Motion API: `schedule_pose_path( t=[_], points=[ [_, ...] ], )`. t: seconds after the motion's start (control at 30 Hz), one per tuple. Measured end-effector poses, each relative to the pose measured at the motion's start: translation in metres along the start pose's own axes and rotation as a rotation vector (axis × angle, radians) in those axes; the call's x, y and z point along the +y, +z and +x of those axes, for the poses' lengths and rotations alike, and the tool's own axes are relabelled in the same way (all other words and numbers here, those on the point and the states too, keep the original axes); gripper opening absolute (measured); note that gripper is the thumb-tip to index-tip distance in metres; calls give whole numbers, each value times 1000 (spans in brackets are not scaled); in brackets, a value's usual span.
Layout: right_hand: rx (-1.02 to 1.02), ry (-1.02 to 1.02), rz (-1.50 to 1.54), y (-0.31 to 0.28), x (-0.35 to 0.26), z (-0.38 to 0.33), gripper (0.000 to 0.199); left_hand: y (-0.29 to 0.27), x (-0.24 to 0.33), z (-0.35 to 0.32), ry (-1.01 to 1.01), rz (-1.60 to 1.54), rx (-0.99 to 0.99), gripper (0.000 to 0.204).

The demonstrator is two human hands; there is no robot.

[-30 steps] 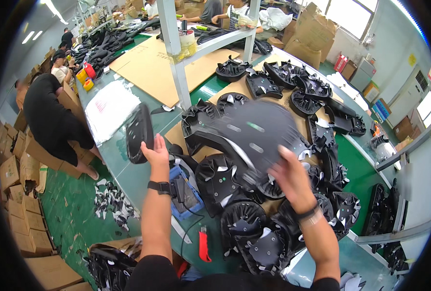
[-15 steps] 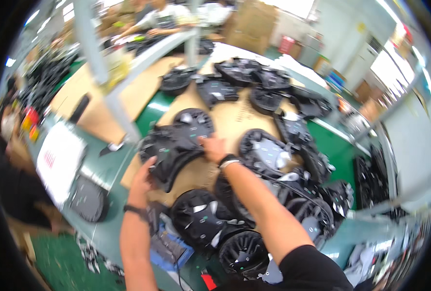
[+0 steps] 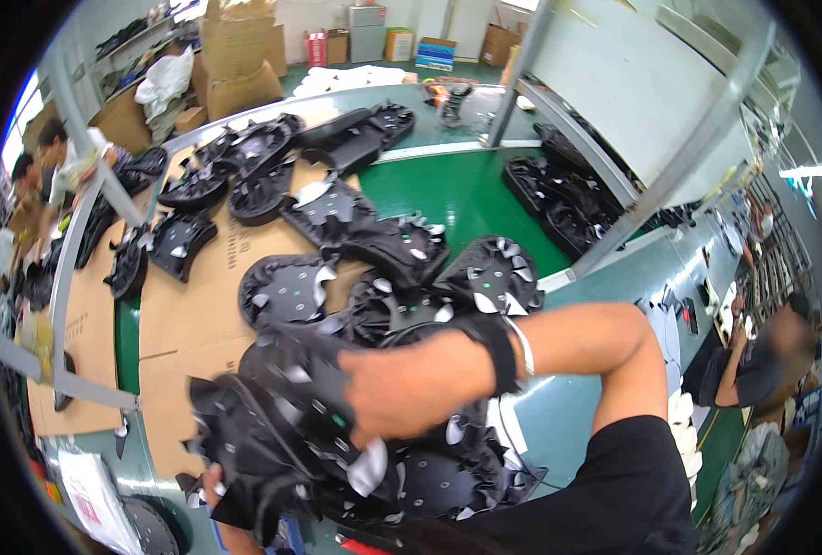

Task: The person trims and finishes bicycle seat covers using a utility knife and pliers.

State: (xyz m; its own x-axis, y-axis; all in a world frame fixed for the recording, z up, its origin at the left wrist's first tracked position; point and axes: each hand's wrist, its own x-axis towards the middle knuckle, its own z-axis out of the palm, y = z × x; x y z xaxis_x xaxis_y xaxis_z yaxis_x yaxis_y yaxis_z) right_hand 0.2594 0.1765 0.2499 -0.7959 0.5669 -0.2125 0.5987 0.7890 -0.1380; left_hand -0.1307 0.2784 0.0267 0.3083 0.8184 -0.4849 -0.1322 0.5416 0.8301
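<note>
My left hand (image 3: 214,486) is at the lower left edge of a black fabric-covered pad (image 3: 244,444), its fingers mostly hidden behind it; it seems to hold that edge. This pad is tilted up close to me and has ragged cloth edges. My right hand (image 3: 411,384), blurred by motion, reaches across with bent fingers closed on another black fabric-covered pad (image 3: 304,370) against the first. Under and beside them lie more such pads, among them one with a flat board face (image 3: 443,481) and white tabs.
Brown cardboard (image 3: 184,319) covers part of the green table (image 3: 448,199). Several black pads (image 3: 263,143) lie toward the back. Grey metal posts (image 3: 512,79) rise at the table's edges. A white packet (image 3: 96,495) lies at the near left. Other people work at far left and right.
My view has turned to the right. The pad in my hands has come closer and tilted up, beside the near pads. My right hand has moved onto another pad.
</note>
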Motion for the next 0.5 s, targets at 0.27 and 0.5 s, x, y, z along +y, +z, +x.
schedule_pose_path(
  t=[0.27,0.5],
  points=[
    [1068,994,767,165,3,-282,17,89,48,-60,403,829,148,53],
    [1377,2204,275,307,177,-467,91,503,131,-142,367,796,-611,36]
  ],
)
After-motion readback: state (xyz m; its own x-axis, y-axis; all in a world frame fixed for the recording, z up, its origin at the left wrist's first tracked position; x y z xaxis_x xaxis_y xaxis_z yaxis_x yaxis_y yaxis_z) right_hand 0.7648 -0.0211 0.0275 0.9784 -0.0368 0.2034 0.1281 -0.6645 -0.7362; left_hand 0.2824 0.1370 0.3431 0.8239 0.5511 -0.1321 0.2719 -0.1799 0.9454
